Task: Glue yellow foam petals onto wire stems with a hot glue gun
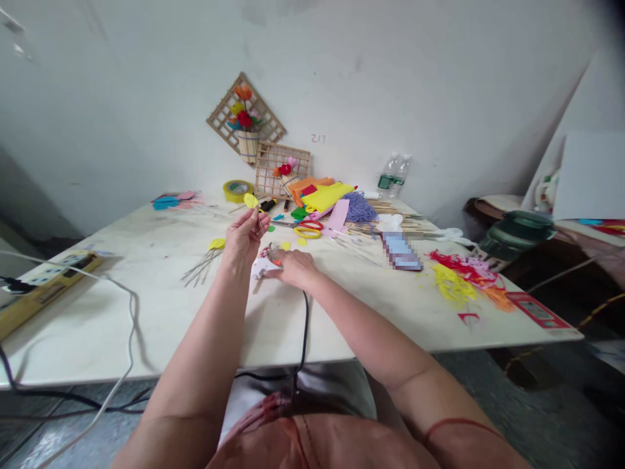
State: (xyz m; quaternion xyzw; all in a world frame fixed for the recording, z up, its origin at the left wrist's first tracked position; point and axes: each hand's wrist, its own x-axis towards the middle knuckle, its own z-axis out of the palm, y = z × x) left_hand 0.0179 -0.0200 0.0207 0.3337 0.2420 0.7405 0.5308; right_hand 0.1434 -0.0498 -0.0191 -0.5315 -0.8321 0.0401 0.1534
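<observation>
Pinched in the fingers of my left hand (244,236) is a thin wire stem with a yellow petal (250,200) at its top. My right hand (297,268) is closed around a small white glue gun (262,264) with red markings and an orange part; its black cord (306,326) runs down over the table edge. The gun sits just right of my left wrist, its nozzle partly hidden. Left of my left hand lies a bundle of wire stems (198,266) with yellow petals (217,243). Small yellow cut pieces (302,241) lie beyond my right hand.
Red-and-yellow scissors (308,228), yellow cloth (328,195), purple strands (360,207) and a tape roll (237,190) lie at the back. A phone (402,251) and coloured scraps (454,283) are right. A power strip (49,286) stands left. Lattice panels (282,170) lean on the wall.
</observation>
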